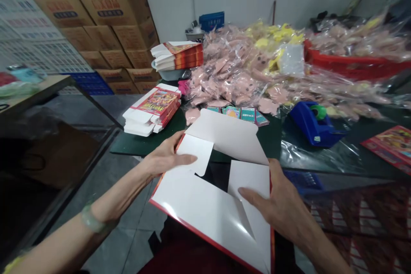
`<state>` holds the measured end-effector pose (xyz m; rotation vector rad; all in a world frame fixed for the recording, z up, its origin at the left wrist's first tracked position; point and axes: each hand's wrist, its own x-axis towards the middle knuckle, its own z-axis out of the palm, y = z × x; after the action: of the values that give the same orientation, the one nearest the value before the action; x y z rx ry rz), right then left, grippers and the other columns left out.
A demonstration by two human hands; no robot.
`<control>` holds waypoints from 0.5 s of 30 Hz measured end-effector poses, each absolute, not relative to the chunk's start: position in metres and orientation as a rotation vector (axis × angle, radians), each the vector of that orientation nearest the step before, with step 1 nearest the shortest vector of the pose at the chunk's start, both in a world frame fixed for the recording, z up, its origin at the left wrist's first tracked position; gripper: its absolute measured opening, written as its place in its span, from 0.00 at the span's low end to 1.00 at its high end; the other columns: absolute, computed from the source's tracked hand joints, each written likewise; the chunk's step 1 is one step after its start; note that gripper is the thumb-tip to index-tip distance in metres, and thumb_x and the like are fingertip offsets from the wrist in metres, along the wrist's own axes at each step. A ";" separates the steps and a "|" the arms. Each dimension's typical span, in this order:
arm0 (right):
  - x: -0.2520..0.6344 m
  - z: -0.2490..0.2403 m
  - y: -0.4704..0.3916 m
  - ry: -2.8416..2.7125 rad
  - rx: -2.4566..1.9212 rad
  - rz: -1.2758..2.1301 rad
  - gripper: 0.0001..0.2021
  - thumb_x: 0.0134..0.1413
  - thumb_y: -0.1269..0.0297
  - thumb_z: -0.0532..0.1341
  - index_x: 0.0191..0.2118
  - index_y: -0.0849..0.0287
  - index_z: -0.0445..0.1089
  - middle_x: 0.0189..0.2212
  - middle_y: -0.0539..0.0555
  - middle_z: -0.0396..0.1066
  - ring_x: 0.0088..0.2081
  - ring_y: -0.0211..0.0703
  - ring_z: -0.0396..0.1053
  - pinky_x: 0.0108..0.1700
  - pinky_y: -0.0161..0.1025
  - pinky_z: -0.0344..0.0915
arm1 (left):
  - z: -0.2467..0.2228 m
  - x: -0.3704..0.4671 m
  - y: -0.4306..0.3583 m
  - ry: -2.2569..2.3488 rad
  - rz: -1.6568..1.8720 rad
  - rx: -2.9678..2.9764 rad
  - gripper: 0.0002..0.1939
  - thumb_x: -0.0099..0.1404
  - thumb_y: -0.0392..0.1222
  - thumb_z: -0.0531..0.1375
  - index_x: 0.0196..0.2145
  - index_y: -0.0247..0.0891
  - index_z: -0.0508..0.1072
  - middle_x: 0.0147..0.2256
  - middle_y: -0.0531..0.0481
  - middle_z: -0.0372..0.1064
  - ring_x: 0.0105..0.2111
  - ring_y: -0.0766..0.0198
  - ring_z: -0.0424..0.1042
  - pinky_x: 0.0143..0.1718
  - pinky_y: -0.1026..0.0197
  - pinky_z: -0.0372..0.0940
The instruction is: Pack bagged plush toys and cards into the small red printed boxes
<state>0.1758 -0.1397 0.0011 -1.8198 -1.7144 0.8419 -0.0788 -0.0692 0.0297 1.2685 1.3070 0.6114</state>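
A red-edged carton [205, 218] with white inner flaps is held up between both hands, near the front edge of the green table. My left hand [168, 156] grips its left side, the thumb lying on a small white side flap. On the right side, my right hand [276, 197] is wrapped round the edge with its thumb on the other side flap. The large far flap [227, 135] stands raised, and a dark gap shows between the flaps. Fingers behind the carton are hidden.
Flat printed cartons [154, 109] are stacked at the left, more [180, 55] behind. Bagged pink items [231, 68] are heaped across the table [128, 143]. Cards [247, 115], a blue tape dispenser [314, 124] and a red basket [353, 64] stand beyond my hands.
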 end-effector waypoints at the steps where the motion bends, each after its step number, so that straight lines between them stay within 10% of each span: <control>1: 0.174 0.001 -0.138 -1.732 -1.823 0.831 0.22 0.46 0.55 0.61 0.46 0.56 0.57 0.38 0.58 0.72 0.39 0.55 0.72 0.37 0.49 0.68 | 0.025 -0.079 -0.069 1.326 0.603 1.286 0.36 0.49 0.43 0.67 0.54 0.36 0.58 0.36 0.47 0.71 0.28 0.62 0.71 0.27 0.61 0.67; 15: 0.200 -0.060 -0.137 -1.895 -1.527 0.312 0.31 0.47 0.56 0.64 0.55 0.58 0.56 0.56 0.63 0.57 0.57 0.58 0.57 0.54 0.56 0.58 | -0.020 -0.089 -0.106 1.155 0.526 1.228 0.20 0.52 0.46 0.65 0.39 0.35 0.65 0.30 0.53 0.67 0.29 0.66 0.67 0.30 0.64 0.62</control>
<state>0.2001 -0.1370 -0.0602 -1.5267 -1.8948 0.3117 -0.0890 -0.1063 -0.0199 1.2278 1.1548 0.5262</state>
